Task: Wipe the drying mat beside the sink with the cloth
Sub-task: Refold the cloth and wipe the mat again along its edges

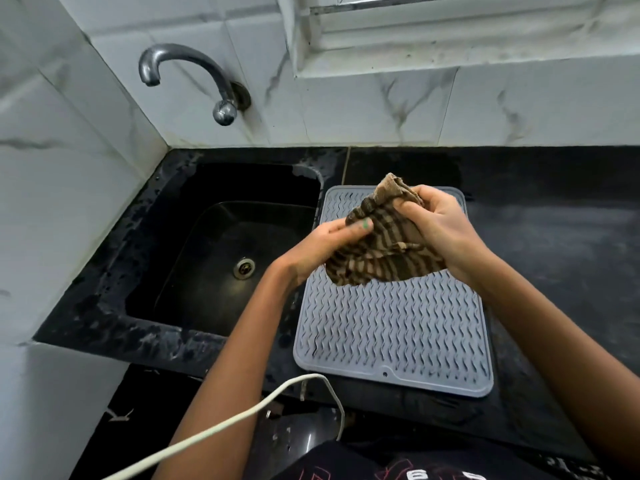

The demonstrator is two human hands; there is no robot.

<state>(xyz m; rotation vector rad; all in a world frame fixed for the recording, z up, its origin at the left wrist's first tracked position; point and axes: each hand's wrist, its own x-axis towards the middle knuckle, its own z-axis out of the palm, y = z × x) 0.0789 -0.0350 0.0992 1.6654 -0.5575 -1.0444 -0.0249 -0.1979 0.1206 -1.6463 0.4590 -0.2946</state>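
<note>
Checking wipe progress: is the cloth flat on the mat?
No: both hands, left hand and right hand, hold the cloth bunched above the mat.

We face white marble-veined wall tiles (381,109) above a glossy black stone countertop (554,237). A white-framed window ledge (450,46) sits upper right; the dark speckled floor (114,420) shows below.

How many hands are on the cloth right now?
2. The left hand pinches the cloth at its left edge; the right hand holds its upper right part. Both hold it above the mat.
</note>
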